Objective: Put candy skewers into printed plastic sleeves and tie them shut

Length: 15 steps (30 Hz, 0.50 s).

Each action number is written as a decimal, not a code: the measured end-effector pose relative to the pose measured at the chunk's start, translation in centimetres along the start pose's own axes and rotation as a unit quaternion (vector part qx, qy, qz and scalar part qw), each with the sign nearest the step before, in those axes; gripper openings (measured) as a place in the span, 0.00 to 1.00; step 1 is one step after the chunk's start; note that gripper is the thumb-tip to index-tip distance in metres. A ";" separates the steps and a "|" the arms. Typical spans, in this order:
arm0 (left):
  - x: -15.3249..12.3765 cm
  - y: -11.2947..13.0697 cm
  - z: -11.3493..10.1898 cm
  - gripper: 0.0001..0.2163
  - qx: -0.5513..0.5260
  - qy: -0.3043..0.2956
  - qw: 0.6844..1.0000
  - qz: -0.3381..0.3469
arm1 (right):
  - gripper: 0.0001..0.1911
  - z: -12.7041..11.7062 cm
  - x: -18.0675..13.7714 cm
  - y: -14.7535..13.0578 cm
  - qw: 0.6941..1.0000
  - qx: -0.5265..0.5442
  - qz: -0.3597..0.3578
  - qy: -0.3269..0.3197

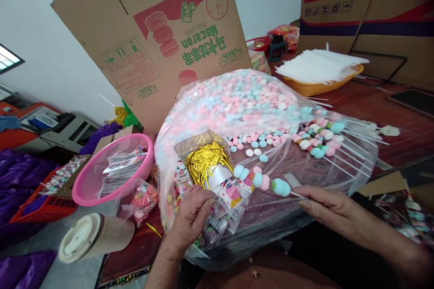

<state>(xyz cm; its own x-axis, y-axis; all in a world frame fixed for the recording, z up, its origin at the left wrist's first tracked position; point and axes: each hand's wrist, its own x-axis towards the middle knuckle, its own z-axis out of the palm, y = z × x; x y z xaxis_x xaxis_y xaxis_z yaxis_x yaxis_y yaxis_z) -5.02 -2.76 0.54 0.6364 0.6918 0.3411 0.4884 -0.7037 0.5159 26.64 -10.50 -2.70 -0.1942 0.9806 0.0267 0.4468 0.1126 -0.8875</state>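
My right hand (330,207) is closed on the white stick of a candy skewer (262,180), threaded with puffy blue, pink and other coloured pieces. The skewer points left, its far end over a box of gold twist ties (207,158). My left hand (195,212) pinches the edge of a clear printed plastic bag (232,196), close below the skewer; more such bags lie under it. Behind both hands is a large clear plastic bag of loose pink, blue and white candies (244,95). Several finished skewers (320,137) rest on the plastic at the right.
On the left stand a pink basket (147,162) of flat packets and a lidded paper cup (111,232). A cardboard box (162,22) rises behind. White sticks (318,65) fill a yellow basket (325,86) at the back right.
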 end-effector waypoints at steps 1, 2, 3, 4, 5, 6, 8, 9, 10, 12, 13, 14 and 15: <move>-0.1 -0.1 -0.1 0.08 -0.004 -0.002 1.000 -0.005 | 0.19 0.5 -0.2 -0.2 1.000 0.028 0.014 0.001; -0.2 -0.1 -0.1 0.08 -0.008 -0.006 1.000 -0.012 | 0.19 0.9 -0.4 -0.3 0.999 0.045 0.023 0.007; -0.3 -0.1 -0.2 0.07 -0.011 -0.007 1.000 -0.018 | 0.20 1.2 -0.5 -0.3 0.998 0.052 0.025 0.016; -0.3 -0.1 -0.3 0.07 -0.015 -0.008 1.000 -0.024 | 0.19 1.4 -0.6 -0.2 0.998 0.047 0.023 0.030; -0.4 -0.1 -0.4 0.07 -0.019 -0.007 0.999 -0.030 | 0.19 1.5 -0.6 -0.1 0.998 0.033 0.016 0.045; -0.4 -0.1 -0.5 0.07 -0.022 -0.006 0.999 -0.033 | 0.18 1.5 -0.6 0.0 0.998 0.013 0.005 0.057; -0.4 0.0 -0.7 0.08 -0.020 -0.003 0.999 -0.044 | 0.16 1.3 -0.5 0.1 0.996 -0.033 -0.036 0.077; -0.4 0.1 -0.7 0.08 -0.015 -0.002 0.999 -0.052 | 0.16 1.2 -0.5 0.1 0.994 -0.056 -0.063 0.076; -0.3 0.1 -0.8 0.09 -0.010 -0.002 0.998 -0.059 | 0.15 1.1 -0.4 0.1 0.991 -0.077 -0.087 0.070; -0.1 0.3 -1.0 0.09 0.003 -0.003 0.998 -0.065 | 0.15 0.8 -0.3 -0.1 0.984 -0.114 -0.128 0.049; 0.0 0.3 -1.1 0.09 0.011 -0.008 0.998 -0.062 | 0.16 0.6 -0.3 -0.2 0.981 -0.127 -0.141 0.035; 0.1 0.4 -1.2 0.09 0.020 -0.016 0.998 -0.055 | 0.16 0.3 -0.3 -0.4 0.979 -0.138 -0.149 0.023; 0.2 0.5 -1.3 0.09 0.032 -0.029 0.998 -0.044 | 0.16 0.1 -0.2 -0.5 0.977 -0.145 -0.156 0.013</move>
<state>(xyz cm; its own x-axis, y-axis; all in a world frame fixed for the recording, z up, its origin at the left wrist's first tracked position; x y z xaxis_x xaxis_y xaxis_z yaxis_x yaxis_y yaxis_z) -5.40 -2.76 1.95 0.6222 0.7421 0.2492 0.5797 -0.6508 0.4903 26.41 -10.77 -2.28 -0.3401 0.8946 0.2900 0.5983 0.4437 -0.6671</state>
